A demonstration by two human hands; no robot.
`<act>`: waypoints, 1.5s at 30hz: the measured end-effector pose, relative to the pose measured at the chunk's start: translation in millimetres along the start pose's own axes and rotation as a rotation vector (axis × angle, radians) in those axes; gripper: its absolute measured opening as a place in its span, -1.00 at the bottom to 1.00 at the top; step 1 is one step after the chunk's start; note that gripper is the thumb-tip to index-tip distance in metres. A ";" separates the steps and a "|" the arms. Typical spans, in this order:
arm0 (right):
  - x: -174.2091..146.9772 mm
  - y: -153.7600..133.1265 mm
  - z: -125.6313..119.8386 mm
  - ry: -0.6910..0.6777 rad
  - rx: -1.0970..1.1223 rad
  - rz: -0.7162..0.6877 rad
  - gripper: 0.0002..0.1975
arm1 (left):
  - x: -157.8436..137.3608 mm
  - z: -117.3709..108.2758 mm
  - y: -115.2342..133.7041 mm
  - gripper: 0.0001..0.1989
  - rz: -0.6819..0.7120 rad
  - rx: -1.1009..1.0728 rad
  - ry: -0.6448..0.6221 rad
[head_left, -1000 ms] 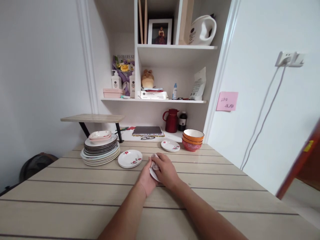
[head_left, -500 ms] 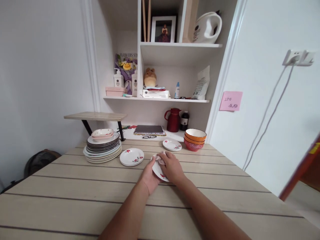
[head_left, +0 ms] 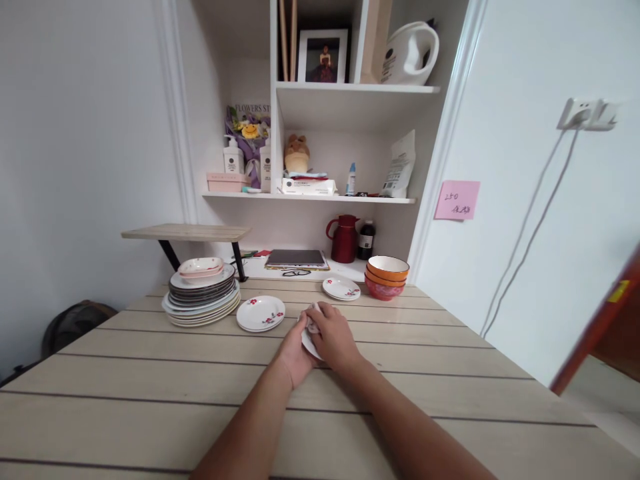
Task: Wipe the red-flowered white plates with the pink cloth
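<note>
My left hand (head_left: 294, 353) grips a small white plate (head_left: 309, 343) by its left edge, thumb on top and fingers beneath. Pressed on the plate's face is a pale crumpled cloth (head_left: 313, 324), bunched under the closed fingers of my right hand (head_left: 336, 335). That hand hides most of the plate. Left of my hands lie small white plates with red flowers (head_left: 261, 313), stacked on the table. Beyond them, to the right, sit more flowered plates (head_left: 341, 289), also stacked.
A tall stack of plates (head_left: 203, 300), topped by small pink-rimmed dishes (head_left: 201, 267), stands left by a wooden riser (head_left: 187, 232). Nested bowls (head_left: 387, 277) are at the back right. Behind are a laptop (head_left: 296, 257), glasses (head_left: 297, 273), a red jug (head_left: 344, 240) and a dark bottle (head_left: 367, 240).
My right hand has moved slightly left across the plate with the cloth, covering more of it. My left hand keeps its hold. The whole view has shifted a little.
</note>
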State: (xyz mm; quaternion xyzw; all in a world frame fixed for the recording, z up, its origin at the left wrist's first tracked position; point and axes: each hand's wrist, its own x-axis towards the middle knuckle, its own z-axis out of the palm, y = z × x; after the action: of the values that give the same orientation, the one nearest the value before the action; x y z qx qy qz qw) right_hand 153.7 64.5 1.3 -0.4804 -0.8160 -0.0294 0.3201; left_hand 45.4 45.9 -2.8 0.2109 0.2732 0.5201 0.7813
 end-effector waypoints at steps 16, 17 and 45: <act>-2.1 0.0 -6.7 -0.026 0.036 -0.067 -0.61 | -5.7 3.8 2.8 -0.59 0.043 -0.095 -0.007; -2.3 -3.2 -5.9 -0.022 0.038 -0.089 -0.61 | -6.0 3.6 3.6 -0.58 0.043 -0.105 -0.012; -2.8 8.4 -2.2 -0.019 0.077 -0.096 -0.56 | -3.4 -3.3 1.6 -0.55 0.095 -0.207 -0.003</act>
State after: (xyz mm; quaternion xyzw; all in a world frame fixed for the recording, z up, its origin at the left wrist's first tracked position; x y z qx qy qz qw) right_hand 162.5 66.1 -0.6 -0.4281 -0.8417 -0.0087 0.3288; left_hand 41.1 43.5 -3.6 0.1426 0.2063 0.5815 0.7739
